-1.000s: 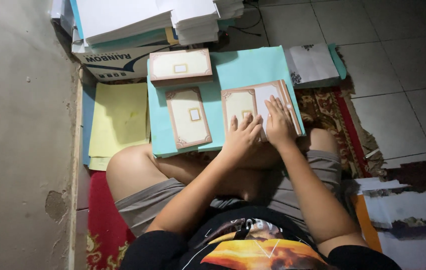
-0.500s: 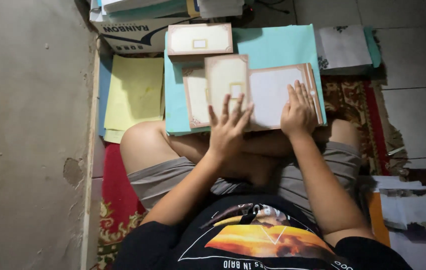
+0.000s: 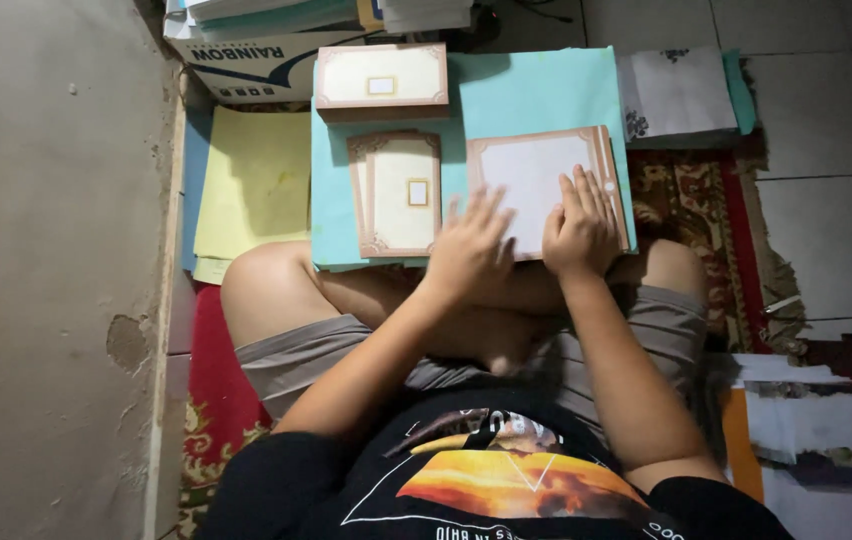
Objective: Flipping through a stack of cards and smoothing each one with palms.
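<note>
I sit cross-legged with a stack of brown-bordered white cards (image 3: 531,170) on a turquoise sheet (image 3: 536,95) in front of my knees. My right hand (image 3: 581,225) lies flat on the stack's lower right part, fingers together. My left hand (image 3: 473,250) hovers at the stack's lower left corner with fingers spread, holding nothing. Left of it lies a second pile of face-up cards (image 3: 398,192) with a small framed window. A third pile of the same cards (image 3: 381,80) lies further away, turned sideways.
Yellow paper sheets (image 3: 251,180) lie to the left beside a grey wall (image 3: 46,270). A cardboard box (image 3: 246,60) with paper stacks stands at the top. A white printed stack (image 3: 681,95) sits at the upper right. A patterned rug (image 3: 691,215) and tiled floor (image 3: 826,170) lie to the right.
My left hand carried the top card from the right stack over to the left pile, laid it there, and came back to the stack. My right hand stayed pressed on the stack.
</note>
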